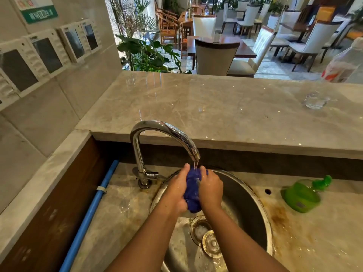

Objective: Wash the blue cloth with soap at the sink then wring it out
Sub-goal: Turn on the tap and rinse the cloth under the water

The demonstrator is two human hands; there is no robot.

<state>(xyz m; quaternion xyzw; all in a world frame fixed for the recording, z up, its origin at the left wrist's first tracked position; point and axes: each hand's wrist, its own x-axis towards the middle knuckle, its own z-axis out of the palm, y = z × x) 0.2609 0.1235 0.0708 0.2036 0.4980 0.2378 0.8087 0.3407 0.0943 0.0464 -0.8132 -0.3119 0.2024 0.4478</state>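
- Beyond the serving hatch there is a dining room of white chairs and potted plants. On this side, a stained marble worktop [125, 203] carries a round steel sink [247, 201].
- The tap [163, 128] is running, a thin stream falling straight onto the blue cloth [193, 189], which is held above the basin right under the spout.
- The cloth is bunched into a wad between the two hands. The left hand [176, 190] grips it from one side and the right hand [211, 190] from the other, fingers curled round it, both wet.
- This looks to me like the washing stage, wetting or rinsing; I can't make out any lather on the cloth.
- The green soap bottle [302, 195] stands on the worktop to the right of the basin, well apart from the hands.
- To do it well, I'd open the wad under the stream so water reaches the inner folds, then rub fabric against fabric between the hands.
- Staying low over the basin should limit splashing; the worktop is wet already.
- The strainer [200, 230] looks open, with a loose plug [212, 244] beside it, so water should drain.
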